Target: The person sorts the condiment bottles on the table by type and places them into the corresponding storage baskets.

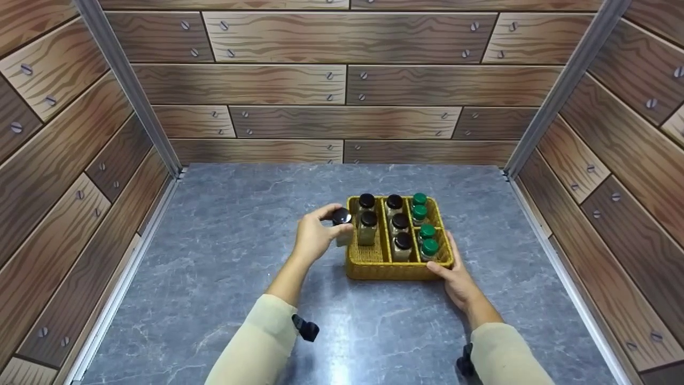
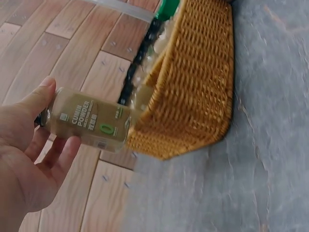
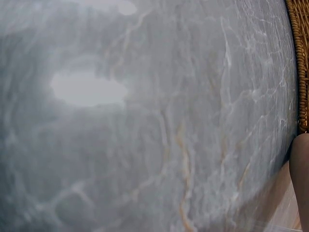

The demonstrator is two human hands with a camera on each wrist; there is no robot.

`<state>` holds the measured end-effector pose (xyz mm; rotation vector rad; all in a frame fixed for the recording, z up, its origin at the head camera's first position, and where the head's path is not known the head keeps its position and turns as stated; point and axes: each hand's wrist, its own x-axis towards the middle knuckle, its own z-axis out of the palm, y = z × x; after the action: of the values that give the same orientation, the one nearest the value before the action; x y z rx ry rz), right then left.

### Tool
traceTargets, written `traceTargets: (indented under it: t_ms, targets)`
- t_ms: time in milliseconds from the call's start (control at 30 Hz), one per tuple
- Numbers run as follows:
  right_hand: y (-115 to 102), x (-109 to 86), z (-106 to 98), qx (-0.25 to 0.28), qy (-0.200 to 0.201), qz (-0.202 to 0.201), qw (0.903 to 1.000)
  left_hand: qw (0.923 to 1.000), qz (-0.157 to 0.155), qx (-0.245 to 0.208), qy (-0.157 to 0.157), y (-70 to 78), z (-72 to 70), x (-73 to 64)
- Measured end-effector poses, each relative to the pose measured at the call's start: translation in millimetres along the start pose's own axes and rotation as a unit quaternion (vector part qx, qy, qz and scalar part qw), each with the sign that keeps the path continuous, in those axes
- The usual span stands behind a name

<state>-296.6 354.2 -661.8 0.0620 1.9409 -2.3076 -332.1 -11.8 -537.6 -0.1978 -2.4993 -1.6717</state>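
My left hand [image 1: 312, 235] pinches a cumin powder jar [image 2: 89, 118] near its black cap, thumb on one side and fingers on the other. In the head view the jar is at the left rim of a divided wicker basket [image 1: 393, 271], overlapping it. At the basket's front right corner my right hand [image 1: 457, 283] grips, with the thumb at the front rim and the fingers along the right side. Inside, black-capped jars [image 1: 367, 227] stand in the left and middle compartments, and green-capped jars [image 1: 429, 247] in the two right ones. The right wrist view shows only part of that hand [image 3: 301, 179].
The basket stands on a grey marbled tabletop [image 1: 240, 224]. Wood-patterned walls [image 1: 342, 85] rise at the back and both sides, with metal strips along the corners. In the left compartment, bare woven floor [image 1: 368, 254] shows at the front.
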Motion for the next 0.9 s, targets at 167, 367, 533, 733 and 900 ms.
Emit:
traceTargets:
  t_ms: [167,367,533,733,900]
  targets:
    - [0,-0.4,-1,0.001,0.0,-0.002,1.0,0.9997,0.018,-0.016,-0.011,9.2,13.1,-2.5]
    - [0,-0.5,-1,-0.004,0.0,-0.004,1.0,0.9994,0.01,-0.016,-0.031,5.3,37.1,-6.9]
    - [2,-0.3,0,-0.002,0.003,-0.003,1.0,0.9985,0.025,0.014,-0.047,0.3,54.0,-6.3]
    - [3,0.4,0,0.008,0.005,0.001,1.0,0.9938,0.048,0.077,-0.065,-12.1,69.4,-3.5]
    - [0,-0.2,-1,0.001,0.005,-0.001,1.0,0.9852,0.082,0.139,-0.059,-20.6,77.9,-2.6]
